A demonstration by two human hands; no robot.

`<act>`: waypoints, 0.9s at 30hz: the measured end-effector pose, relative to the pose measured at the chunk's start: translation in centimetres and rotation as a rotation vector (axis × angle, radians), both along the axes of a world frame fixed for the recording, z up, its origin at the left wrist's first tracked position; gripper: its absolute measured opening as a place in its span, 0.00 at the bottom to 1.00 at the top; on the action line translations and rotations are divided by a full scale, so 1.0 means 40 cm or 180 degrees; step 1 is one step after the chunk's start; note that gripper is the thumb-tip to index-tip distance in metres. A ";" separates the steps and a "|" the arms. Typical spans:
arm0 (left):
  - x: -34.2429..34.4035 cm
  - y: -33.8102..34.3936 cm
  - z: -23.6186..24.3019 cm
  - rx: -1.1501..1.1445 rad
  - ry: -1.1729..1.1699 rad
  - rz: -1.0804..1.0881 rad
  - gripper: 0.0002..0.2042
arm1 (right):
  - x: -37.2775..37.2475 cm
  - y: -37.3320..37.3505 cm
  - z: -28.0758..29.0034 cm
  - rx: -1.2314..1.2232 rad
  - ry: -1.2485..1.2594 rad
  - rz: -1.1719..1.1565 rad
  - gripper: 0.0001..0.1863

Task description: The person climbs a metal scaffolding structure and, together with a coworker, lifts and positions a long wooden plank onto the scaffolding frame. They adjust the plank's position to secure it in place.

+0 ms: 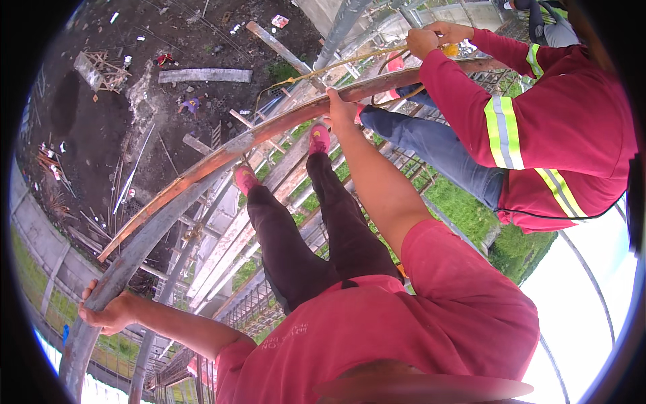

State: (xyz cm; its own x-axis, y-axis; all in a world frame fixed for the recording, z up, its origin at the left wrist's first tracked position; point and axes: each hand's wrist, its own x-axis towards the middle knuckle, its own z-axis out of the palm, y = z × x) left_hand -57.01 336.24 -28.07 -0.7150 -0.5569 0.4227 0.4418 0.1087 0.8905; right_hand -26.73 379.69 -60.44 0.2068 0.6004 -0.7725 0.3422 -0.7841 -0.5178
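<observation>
The left hand [113,312] has its grip wrapped around a grey metal pipe [158,230] at the lower left, fingers showing on the far side. The right hand [342,110] has its grip closed over the edge of a long reddish-brown wooden plank [289,121], near the upper middle; how firmly it presses, I cannot tell. The plank spans from the left to the upper right, appearing curved, and runs close along the pipe for part of its length. At the upper right, a co-worker [558,114] in a maroon long-sleeved top with reflective bands has 2 hands on a yellow rope [370,54]. Below the plank are 2 pink shoes [319,138] and pale boards [225,259]; farther down, dark ground [222,34] carries a long slab [205,75].
</observation>
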 end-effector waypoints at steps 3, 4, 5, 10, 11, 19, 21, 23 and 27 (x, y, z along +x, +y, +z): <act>0.001 0.003 -0.004 -0.0195 -0.0005 -0.0026 0.14 | -0.001 -0.003 0.007 -0.0001 0.0113 0.0004 0.45; -0.001 0.002 -0.005 -0.0278 0.0043 0.0012 0.15 | -0.003 -0.005 0.010 0.0086 0.0028 -0.0004 0.43; -0.002 0.000 -0.006 -0.0190 0.0051 0.0042 0.15 | -0.003 -0.006 0.014 0.0083 0.0002 0.0021 0.43; -0.010 -0.019 -0.012 -0.0251 0.0012 0.0074 0.17 | -0.008 -0.009 0.031 -0.0027 -0.0014 0.0145 0.45; -0.011 -0.022 -0.014 -0.0206 0.0023 0.0117 0.17 | -0.009 -0.008 0.035 -0.0005 0.0040 0.0148 0.46; -0.014 -0.030 -0.013 0.0029 0.0186 -0.0015 0.15 | -0.012 -0.018 0.043 0.0215 0.0000 -0.0041 0.43; -0.016 -0.032 -0.015 -0.0068 0.0167 0.0035 0.15 | -0.013 -0.015 0.031 0.0279 -0.0078 -0.0070 0.42; -0.017 -0.033 -0.016 -0.0276 0.0072 0.0064 0.17 | -0.012 -0.011 0.021 0.0223 -0.0124 -0.0022 0.42; -0.017 -0.036 -0.016 -0.0011 0.0208 -0.0140 0.15 | -0.008 -0.009 0.016 0.0190 -0.0068 0.0012 0.42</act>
